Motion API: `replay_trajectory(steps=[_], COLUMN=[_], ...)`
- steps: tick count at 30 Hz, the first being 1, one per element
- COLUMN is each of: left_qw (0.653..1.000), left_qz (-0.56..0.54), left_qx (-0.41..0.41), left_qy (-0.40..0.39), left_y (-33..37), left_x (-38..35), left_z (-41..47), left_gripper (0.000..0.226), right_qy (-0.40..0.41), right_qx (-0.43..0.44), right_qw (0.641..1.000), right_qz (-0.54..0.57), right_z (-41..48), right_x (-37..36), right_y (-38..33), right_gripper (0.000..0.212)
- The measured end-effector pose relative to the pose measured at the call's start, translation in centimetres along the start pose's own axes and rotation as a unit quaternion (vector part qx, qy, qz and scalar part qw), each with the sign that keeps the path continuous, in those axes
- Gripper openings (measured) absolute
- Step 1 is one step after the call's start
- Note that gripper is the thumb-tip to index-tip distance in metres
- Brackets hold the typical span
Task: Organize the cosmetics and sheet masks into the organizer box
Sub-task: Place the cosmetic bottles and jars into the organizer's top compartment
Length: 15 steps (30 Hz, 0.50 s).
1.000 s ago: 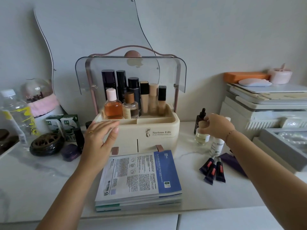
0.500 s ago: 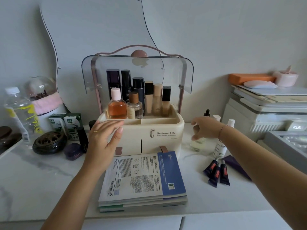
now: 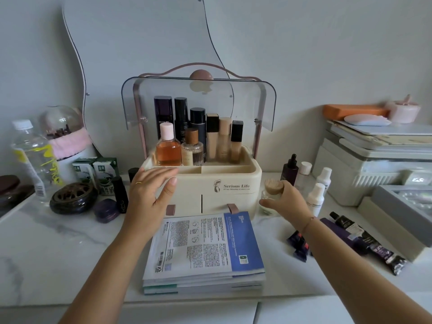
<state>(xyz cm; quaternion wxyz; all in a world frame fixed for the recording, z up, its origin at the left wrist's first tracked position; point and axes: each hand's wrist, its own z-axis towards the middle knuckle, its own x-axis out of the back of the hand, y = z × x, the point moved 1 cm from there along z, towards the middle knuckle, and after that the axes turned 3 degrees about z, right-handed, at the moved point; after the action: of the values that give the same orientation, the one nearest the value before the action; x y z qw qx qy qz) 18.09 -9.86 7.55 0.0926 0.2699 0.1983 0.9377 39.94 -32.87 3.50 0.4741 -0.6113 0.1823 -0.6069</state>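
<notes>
A cream organizer box (image 3: 233, 181) stands at the middle of the counter, its clear lid (image 3: 198, 99) raised, with several bottles upright in its top tray. My left hand (image 3: 149, 197) rests flat against the box's front left corner, fingers straight. My right hand (image 3: 288, 201) grips a small clear glass bottle with a wooden cap (image 3: 272, 187) just right of the box. A stack of sheet masks (image 3: 203, 249) lies in front of the box. Dropper and white bottles (image 3: 315, 181) stand further right, and dark tubes (image 3: 300, 245) lie by my right forearm.
At left sit a water bottle (image 3: 30, 157), a dark round burner (image 3: 73, 198), green cartons (image 3: 102, 174), a black tube (image 3: 120, 195) and a purple case (image 3: 106, 210). White storage boxes (image 3: 374, 157) and a grey tray (image 3: 409, 206) fill the right. A mirror (image 3: 140, 54) leans behind.
My right hand has carried the wooden-capped bottle from beside the dropper bottle leftward and down, close to the box's right side. My left hand stays on the box.
</notes>
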Motion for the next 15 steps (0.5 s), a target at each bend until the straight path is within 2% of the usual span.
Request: replay_trajectory(steps=[4, 8, 10, 12, 15], left_qw=[1.000, 1.000, 1.000, 1.000, 1.000], left_qz=[-0.001, -0.007, -0.011, -0.014, -0.021], left_qx=[0.005, 0.003, 0.006, 0.008, 0.006], left_qy=[0.003, 0.007, 0.009, 0.010, 0.012], left_y=[0.1, -0.1, -0.2, -0.2, 0.0], left_x=[0.0, -0.2, -0.2, -0.2, -0.2], left_z=[0.0, 0.0, -0.1, -0.1, 0.0], left_gripper=[0.034, 0.032, 0.033, 0.036, 0.042], right_qy=[0.052, 0.211, 0.255, 0.215, 0.090], right_qx=[0.031, 0.099, 0.156, 0.208, 0.242], right_qw=[0.998, 0.967, 0.946, 0.939, 0.953], right_qz=[0.012, 0.099, 0.127, 0.169, 0.157], right_z=[-2.4, -7.0, -9.0, -9.8, -8.3], right_x=[0.8, 3.3, 4.3, 4.4, 2.4], right_y=[-1.0, -4.7, -7.8, -11.0, -14.5], right_gripper=[0.044, 0.043, 0.046, 0.048, 0.049])
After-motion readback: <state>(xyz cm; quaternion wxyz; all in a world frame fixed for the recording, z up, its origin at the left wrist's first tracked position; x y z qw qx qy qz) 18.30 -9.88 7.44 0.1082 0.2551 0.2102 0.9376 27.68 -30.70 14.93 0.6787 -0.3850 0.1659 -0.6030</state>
